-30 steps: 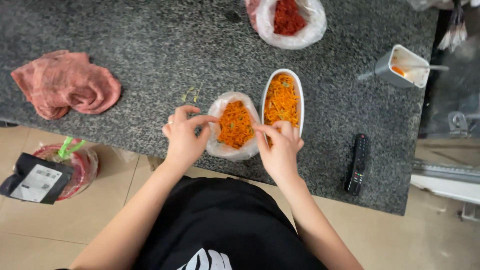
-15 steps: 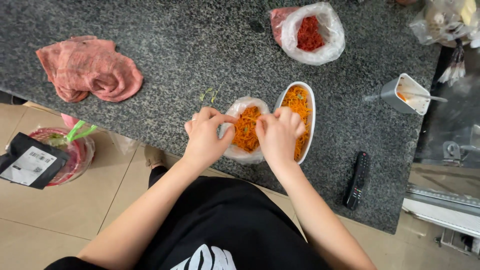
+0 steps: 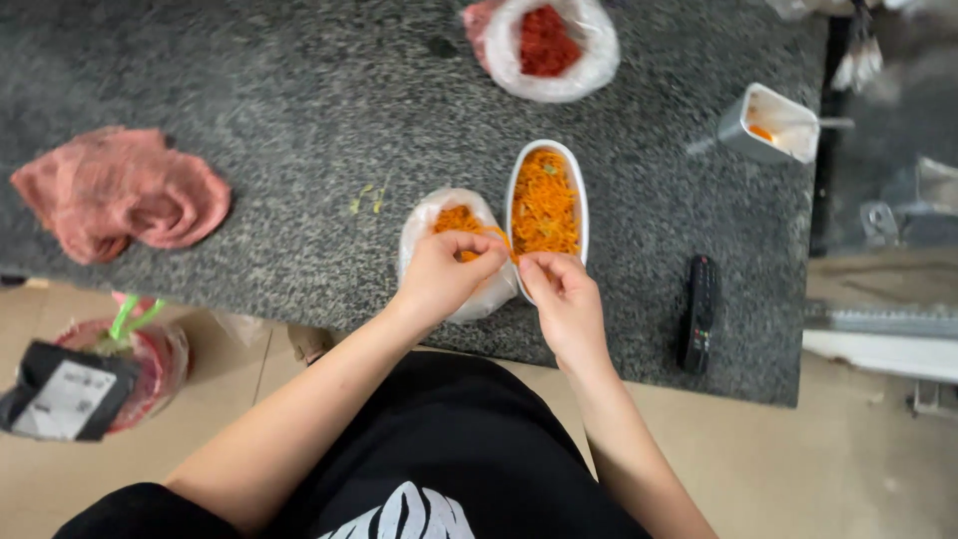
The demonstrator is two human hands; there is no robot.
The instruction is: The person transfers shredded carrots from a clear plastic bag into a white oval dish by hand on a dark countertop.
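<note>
Orange shreds filled a small clear plastic bag (image 3: 451, 245) that sat near the front edge of the dark speckled stone bench (image 3: 299, 120). The left hand (image 3: 444, 274) lay on the bag, and its grip was pinched shut on the bag's edge, close to the orange shreds. The right hand (image 3: 561, 299) was just beside it, and its grip was pressed together on a few thin orange strands at the near end of a long white dish (image 3: 545, 200). That dish touched the right side of the bag and was full of the same orange shreds. The two hands nearly met between the bag and the dish. A pink cloth (image 3: 120, 195) lay crumpled far off to the left on the bench. Another clear bag with red stuff (image 3: 547, 42) inside sat at the far edge. A small grey and white tub (image 3: 773, 122) stood off to the right, and a black remote (image 3: 701, 311) lay near the right hand
</note>
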